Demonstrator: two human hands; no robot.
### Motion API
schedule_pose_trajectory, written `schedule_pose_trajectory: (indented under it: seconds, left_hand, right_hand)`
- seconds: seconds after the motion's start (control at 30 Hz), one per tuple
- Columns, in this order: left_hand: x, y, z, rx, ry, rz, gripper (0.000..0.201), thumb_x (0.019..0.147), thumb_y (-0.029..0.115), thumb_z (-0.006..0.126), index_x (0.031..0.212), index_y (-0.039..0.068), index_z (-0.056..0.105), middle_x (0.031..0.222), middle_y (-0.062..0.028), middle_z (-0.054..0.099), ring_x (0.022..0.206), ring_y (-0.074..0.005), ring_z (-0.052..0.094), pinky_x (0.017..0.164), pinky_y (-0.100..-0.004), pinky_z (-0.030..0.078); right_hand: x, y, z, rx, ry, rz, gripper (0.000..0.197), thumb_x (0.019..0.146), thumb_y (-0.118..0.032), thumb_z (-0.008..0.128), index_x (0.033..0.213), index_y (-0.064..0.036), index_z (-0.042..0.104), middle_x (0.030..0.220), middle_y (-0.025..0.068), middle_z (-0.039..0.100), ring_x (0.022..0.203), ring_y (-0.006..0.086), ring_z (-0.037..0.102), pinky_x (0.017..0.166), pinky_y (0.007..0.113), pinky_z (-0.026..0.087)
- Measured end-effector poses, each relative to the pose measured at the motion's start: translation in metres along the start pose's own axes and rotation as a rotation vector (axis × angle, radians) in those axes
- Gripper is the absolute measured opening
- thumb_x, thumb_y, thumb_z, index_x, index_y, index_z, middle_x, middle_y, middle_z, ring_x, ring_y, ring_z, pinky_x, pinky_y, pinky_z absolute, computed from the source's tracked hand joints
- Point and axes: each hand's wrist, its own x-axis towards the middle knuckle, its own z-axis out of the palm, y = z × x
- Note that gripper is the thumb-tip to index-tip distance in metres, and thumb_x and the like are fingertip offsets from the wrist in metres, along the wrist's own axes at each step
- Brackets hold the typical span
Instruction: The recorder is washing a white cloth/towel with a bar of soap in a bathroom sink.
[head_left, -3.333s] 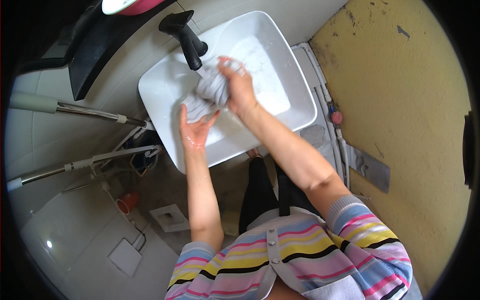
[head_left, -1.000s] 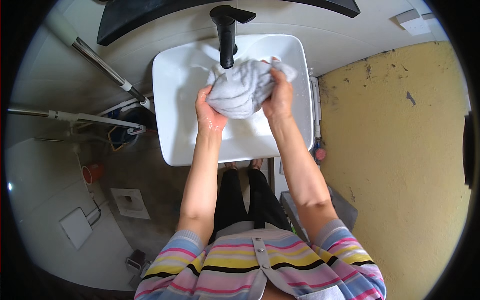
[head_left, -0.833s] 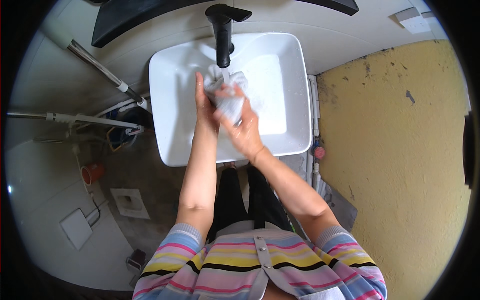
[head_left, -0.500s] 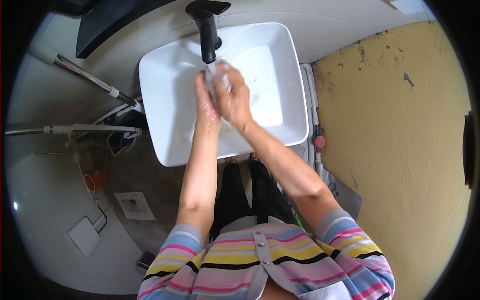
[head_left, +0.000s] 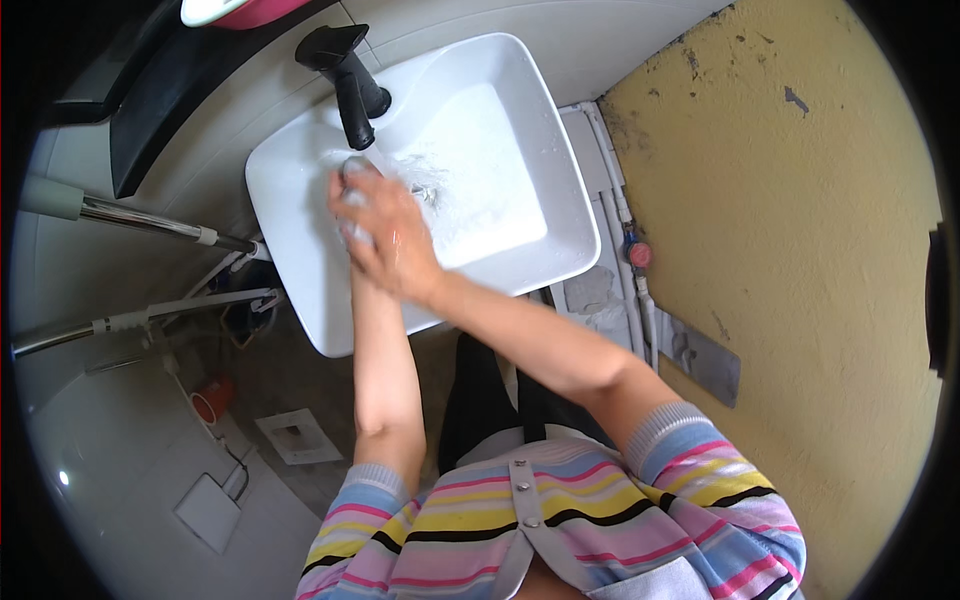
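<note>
Both my hands are over the white rectangular basin (head_left: 300,290), just below the black tap (head_left: 350,80). My right hand (head_left: 390,245) lies crossed on top of my left hand (head_left: 362,288) and hides most of it. Between them a wet grey cloth (head_left: 350,185) is bunched into a small wad, with only bits showing between the fingers. Both hands are pressed shut around it. Water glistens on the basin floor to the right of the hands.
Two metal rails (head_left: 150,220) run at the left beside the basin. A yellow wall (head_left: 800,250) stands at the right, with white pipes and a red valve (head_left: 638,255). An orange cup (head_left: 210,400) stands on the grey floor. A dark shelf (head_left: 150,90) is at the top left.
The cloth, held spread between both hands a second ago, is now squeezed into a wad under the tap. My right hand has crossed over my left.
</note>
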Motion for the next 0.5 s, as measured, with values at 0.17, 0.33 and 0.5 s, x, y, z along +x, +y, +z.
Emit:
schedule_pose_trajectory:
  seconds: [0.17, 0.33, 0.5]
  left_hand:
    - [0.022, -0.034, 0.038, 1.047, 0.761, 0.559, 0.046, 0.092, 0.037, 0.050, 0.122, 0.004, 0.055, 0.123, -0.0115, 0.059, 0.115, -0.0275, 0.056, 0.099, -0.0457, 0.043]
    - [0.006, -0.040, 0.079, 0.830, 0.522, 0.582, 0.048, 0.092, 0.039, 0.047, 0.123, 0.003, 0.056, 0.123, -0.0138, 0.059, 0.118, -0.0317, 0.055, 0.101, -0.0473, 0.043]
    - [-0.030, 0.003, 0.083, 0.784, 0.454, 0.635, 0.048, 0.094, 0.039, 0.047, 0.124, 0.003, 0.056, 0.124, -0.0142, 0.059, 0.114, -0.0320, 0.057, 0.100, -0.0463, 0.044]
  right_hand:
    - [0.052, 0.075, -0.007, 0.471, 0.009, 0.683, 0.035, 0.087, -0.028, 0.061, 0.107, 0.0008, 0.064, 0.117, 0.0213, 0.060, 0.102, 0.0376, 0.059, 0.092, 0.042, 0.046]
    - [0.032, 0.131, -0.027, 1.529, 0.430, 1.070, 0.053, 0.097, -0.048, 0.046, 0.117, -0.0008, 0.060, 0.115, 0.0173, 0.062, 0.105, 0.0291, 0.059, 0.095, 0.044, 0.047]
    - [0.020, 0.041, 0.009, 1.481, -0.047, 1.055, 0.064, 0.094, -0.057, 0.047, 0.129, -0.0037, 0.052, 0.127, 0.0151, 0.057, 0.116, 0.0279, 0.055, 0.103, 0.040, 0.042]
